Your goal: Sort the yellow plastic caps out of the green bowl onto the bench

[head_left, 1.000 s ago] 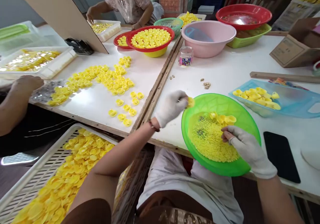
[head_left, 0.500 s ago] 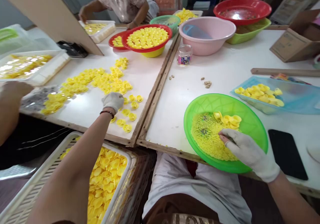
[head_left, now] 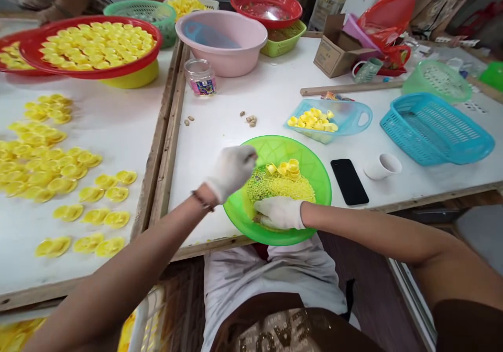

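The left hand [head_left: 231,171] is raised over the rim of the green plastic bowl [head_left: 275,150], fingers bunched, and whether it grasps anything cannot be told. The right hand [head_left: 279,213] lies open on the yellow granules [head_left: 275,187] in the bowl, near the yellow caps [head_left: 288,168]. The bowl appears to overhang the table [head_left: 196,158], so a careless push could tip it and spill granules.

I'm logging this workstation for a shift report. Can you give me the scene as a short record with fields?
left hand: gloved, raised over the green bowl, fingers pinched; cannot tell if it holds anything
right hand: gloved, inside the bowl, against the yellow grains
bowl contents: grains, curled yellow pieces
beside bowl: black phone, blue tray holding yellow pieces
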